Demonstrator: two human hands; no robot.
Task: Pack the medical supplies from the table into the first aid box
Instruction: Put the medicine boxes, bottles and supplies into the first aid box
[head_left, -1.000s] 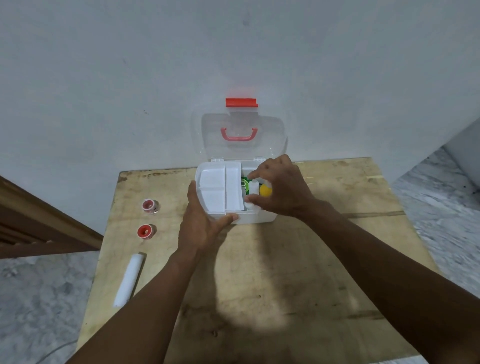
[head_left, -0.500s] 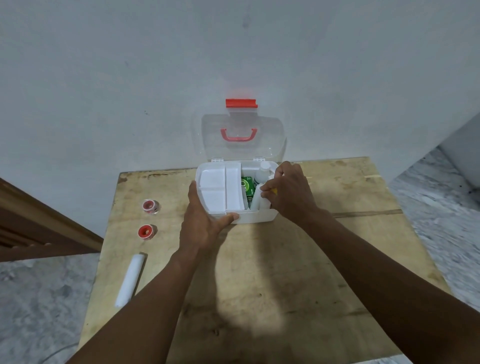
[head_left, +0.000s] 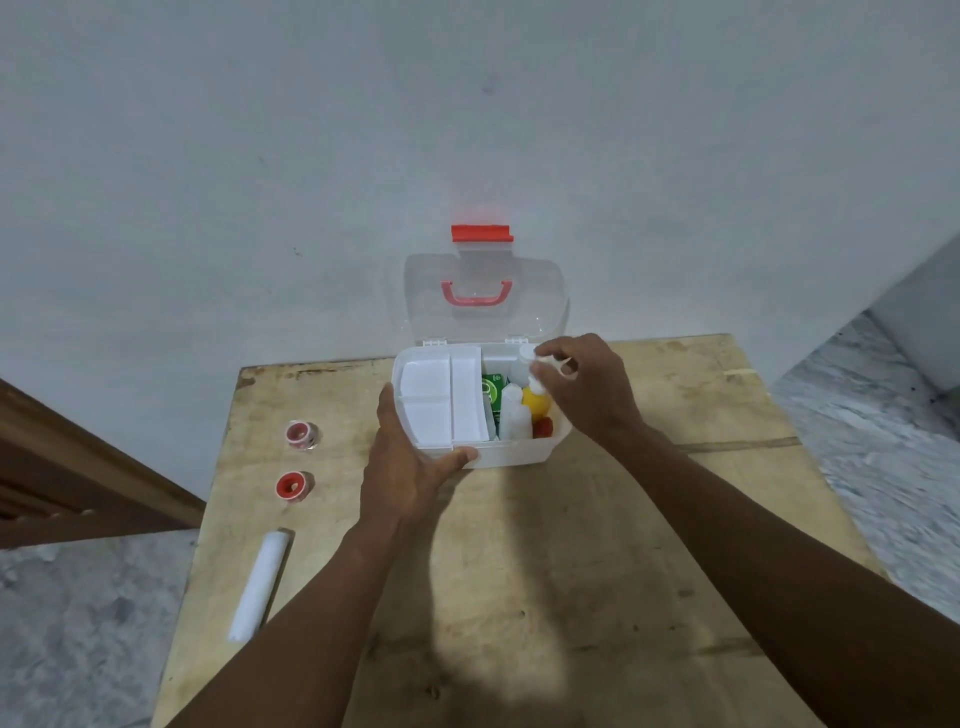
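First aid box: the white box (head_left: 511, 454) stands open at the far edge of the tabletop (head_left: 519, 597), close to the wall, its clear lid (head_left: 483, 299) upright with the red latch at the top.
Inside, left: a white divided tray (head_left: 441, 402) covers the left half and looks empty.
Inside, right: a green packet (head_left: 491, 389), a white bottle (head_left: 511, 415), a yellow bottle (head_left: 535, 400) and something small and red (head_left: 543, 427) are crowded together in the deep part.
Right hand: the right hand (head_left: 587, 387) hovers over the far right corner, fingertips pinched on a small white cap or bottle top (head_left: 527, 356); whether that piece is loose or fixed to a bottle I cannot tell.
Left hand: the left hand (head_left: 410, 467) is clamped round the near left corner of the box, thumb along the front wall, steadying it.
Left on the tabletop: two small red-centred tape rolls (head_left: 301, 434) (head_left: 293, 486) and a long white roll (head_left: 260, 587) lie well apart from the box, on the left.
Step in hand: settling the white piece among the bottles, I'd say.
Doing it well: lower it straight into the gap by the back wall, keep the bottles upright so they don't topple, and hold the box firm so it doesn't slide.
Watch for: room in the deep part looks short; the tape rolls may suit the tray better.
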